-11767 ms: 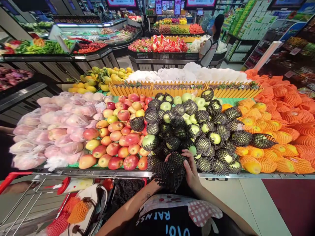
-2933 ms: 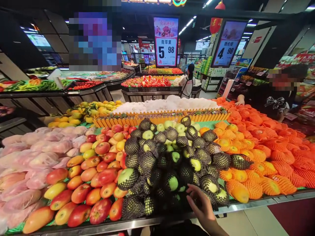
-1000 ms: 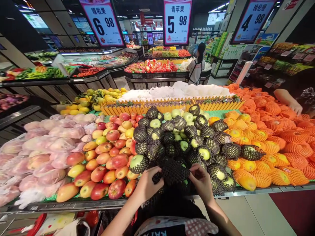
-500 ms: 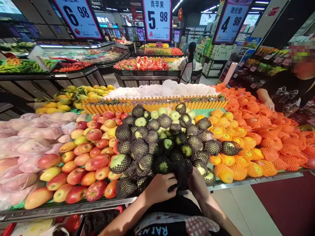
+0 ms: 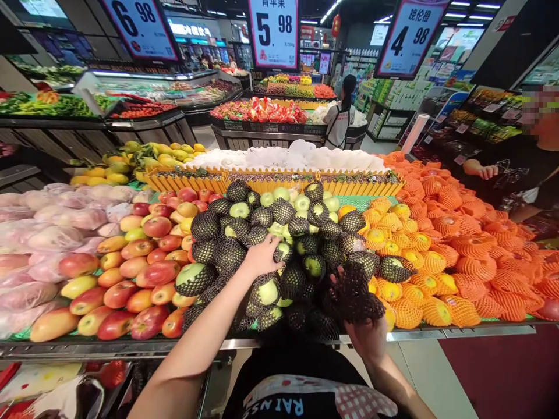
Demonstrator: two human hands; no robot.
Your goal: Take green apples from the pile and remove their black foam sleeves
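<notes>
My left hand (image 5: 262,257) reaches into the middle of the pile of green apples. Its fingers are curled round a green apple (image 5: 283,252) that has black netting around it. My right hand (image 5: 367,336) is at the pile's front right, closed on a bunch of black foam net sleeves (image 5: 356,294), which hides part of the fingers. Many apples around my hands wear black nets, such as the netted apple (image 5: 229,256) on the left. Others show bare green skin, like the apple (image 5: 301,202) at the back.
Red-yellow apples (image 5: 159,272) and pink-wrapped fruit (image 5: 56,241) lie to the left. Oranges (image 5: 437,308) in orange nets fill the right. A low yellow fence (image 5: 262,183) runs behind the apples, and a metal edge (image 5: 463,331) along the front. A person (image 5: 541,145) stands at the right.
My left hand has moved from the front edge up into the middle of the pile, onto an apple. My right hand has shifted slightly right with the bunch of nets, apart from the left.
</notes>
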